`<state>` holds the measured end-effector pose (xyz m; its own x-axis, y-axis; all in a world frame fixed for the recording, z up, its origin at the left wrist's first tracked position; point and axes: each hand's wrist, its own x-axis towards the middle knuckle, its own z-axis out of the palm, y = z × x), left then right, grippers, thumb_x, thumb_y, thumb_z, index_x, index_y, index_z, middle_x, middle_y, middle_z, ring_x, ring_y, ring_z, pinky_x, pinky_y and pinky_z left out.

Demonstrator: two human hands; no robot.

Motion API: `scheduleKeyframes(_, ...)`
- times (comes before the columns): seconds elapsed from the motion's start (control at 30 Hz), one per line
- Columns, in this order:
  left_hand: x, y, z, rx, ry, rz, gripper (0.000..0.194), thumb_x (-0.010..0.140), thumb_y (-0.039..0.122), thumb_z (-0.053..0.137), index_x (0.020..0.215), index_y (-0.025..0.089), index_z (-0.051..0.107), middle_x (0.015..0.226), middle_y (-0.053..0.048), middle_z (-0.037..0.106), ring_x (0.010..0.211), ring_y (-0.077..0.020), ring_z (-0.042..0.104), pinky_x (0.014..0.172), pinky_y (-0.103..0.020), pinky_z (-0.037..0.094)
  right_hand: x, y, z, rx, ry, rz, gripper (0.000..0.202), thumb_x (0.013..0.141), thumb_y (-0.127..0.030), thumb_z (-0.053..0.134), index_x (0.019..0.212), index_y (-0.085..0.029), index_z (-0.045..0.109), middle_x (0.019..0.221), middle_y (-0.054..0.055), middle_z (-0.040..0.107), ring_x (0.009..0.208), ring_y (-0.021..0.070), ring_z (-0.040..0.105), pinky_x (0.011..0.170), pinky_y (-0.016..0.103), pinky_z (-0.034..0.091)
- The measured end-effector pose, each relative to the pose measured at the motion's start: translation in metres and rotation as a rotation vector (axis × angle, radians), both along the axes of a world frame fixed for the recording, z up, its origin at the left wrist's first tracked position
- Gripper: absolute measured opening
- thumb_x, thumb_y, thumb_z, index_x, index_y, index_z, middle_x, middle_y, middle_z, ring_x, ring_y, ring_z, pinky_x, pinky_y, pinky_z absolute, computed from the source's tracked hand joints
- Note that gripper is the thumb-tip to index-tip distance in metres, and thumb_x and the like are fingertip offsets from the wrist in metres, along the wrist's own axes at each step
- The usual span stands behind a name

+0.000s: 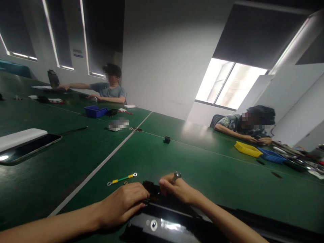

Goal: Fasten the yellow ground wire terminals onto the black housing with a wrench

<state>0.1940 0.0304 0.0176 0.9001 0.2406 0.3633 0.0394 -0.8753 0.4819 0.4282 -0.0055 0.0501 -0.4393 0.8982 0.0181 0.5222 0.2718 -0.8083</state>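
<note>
Looks black, long and shiny, with a round silver spot [154,225] on top: a black part [165,217] on the green table [215,179], close in front. Can see the left hand [124,199] half closed, with bent fingers at the far left end, and the right hand [178,189] curled beside it. Cannot tell about a hold in either. Runs longways from left to right, slanting nearer on the right.
</note>
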Motion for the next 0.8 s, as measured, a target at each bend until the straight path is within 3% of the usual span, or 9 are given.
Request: scheduleKeyframes(0.8, -0.0001, 0.0011, -0.0001, -0.005, 0.051, 0.025, 0.019, 0.096, 0.019, 0.039, 0.11, 0.018, 0.051, 0.102, -0.006, 0.06, 0.095, -0.0203, 0.054, 0.086, -0.032, 0.043, 0.0017, -0.0015, -0.0017, 0.007, -0.026, -0.036, 0.06, 0.089, -0.061, 0.036, 0.058, -0.013, 0.054, 0.053, -0.001, 0.047, 0.05, 0.0086, 0.041, 0.049, 0.021, 0.033)
